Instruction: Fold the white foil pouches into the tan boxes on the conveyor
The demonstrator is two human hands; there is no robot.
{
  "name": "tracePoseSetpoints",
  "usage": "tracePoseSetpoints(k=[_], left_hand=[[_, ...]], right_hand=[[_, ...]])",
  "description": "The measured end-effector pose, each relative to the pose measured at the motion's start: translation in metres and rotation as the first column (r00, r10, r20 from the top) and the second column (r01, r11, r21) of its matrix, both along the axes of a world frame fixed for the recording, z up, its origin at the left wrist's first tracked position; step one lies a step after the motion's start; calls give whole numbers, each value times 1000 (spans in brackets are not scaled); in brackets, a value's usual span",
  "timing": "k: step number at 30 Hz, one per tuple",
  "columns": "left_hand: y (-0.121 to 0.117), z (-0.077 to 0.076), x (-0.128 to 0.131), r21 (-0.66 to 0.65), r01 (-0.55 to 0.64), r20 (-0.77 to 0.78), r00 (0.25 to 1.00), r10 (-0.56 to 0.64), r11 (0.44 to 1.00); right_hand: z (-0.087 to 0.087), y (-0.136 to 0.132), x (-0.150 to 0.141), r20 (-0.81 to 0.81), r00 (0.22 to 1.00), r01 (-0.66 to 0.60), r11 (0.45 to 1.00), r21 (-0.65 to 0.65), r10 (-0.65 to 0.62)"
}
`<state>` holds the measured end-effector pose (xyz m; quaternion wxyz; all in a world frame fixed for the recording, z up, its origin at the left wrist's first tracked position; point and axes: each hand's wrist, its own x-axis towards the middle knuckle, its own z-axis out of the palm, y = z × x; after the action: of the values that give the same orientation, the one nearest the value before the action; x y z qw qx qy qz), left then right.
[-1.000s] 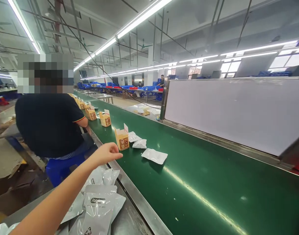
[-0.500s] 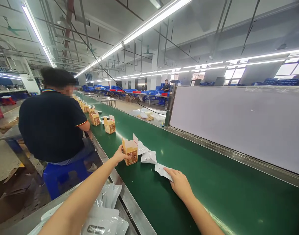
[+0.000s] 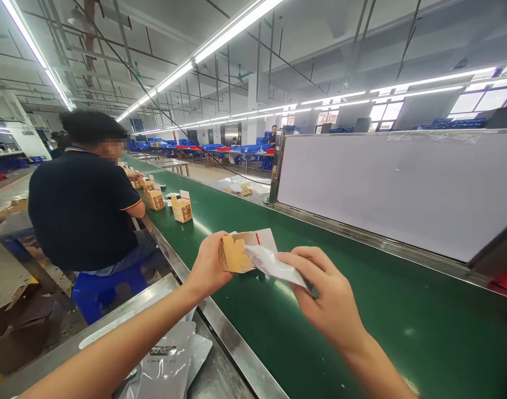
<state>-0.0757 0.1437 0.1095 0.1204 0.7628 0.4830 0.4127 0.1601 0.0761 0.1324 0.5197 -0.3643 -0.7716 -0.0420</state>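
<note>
My left hand (image 3: 209,265) grips a small brown-and-yellow carton (image 3: 235,255) above the green belt, tilted so that its open top faces right. The carton's white flap (image 3: 266,240) stands out on the far side. Between the fingers and thumb of my right hand (image 3: 330,296) is a white foil pouch (image 3: 274,265). The pouch's far end is at the mouth of the carton; how deep it reaches I cannot tell. Behind the carton the belt surface is partly hidden.
Open cartons (image 3: 182,208) stand farther up the green conveyor belt (image 3: 361,310). A co-worker (image 3: 85,205) sits at left on a blue stool (image 3: 112,291). Foil pouches (image 3: 165,360) lie on the metal table near my left forearm. A white panel (image 3: 373,188) borders the belt's far side.
My left hand has lifted the carton off the belt and tipped it to the right. My right hand has picked up a pouch and brought it to the carton's opening.
</note>
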Motion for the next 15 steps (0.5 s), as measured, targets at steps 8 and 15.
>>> tracePoseSetpoints(k=[8, 15], left_hand=[[-62, -16, 63, 299, 60, -146, 989, -16, 952], [-99, -39, 103, -100, -31, 163, 985, 47, 995]], right_hand=[[-21, -17, -6, 221, 973, 65, 998, -10, -61], [-44, -61, 55, 247, 961, -65, 967, -246, 128]])
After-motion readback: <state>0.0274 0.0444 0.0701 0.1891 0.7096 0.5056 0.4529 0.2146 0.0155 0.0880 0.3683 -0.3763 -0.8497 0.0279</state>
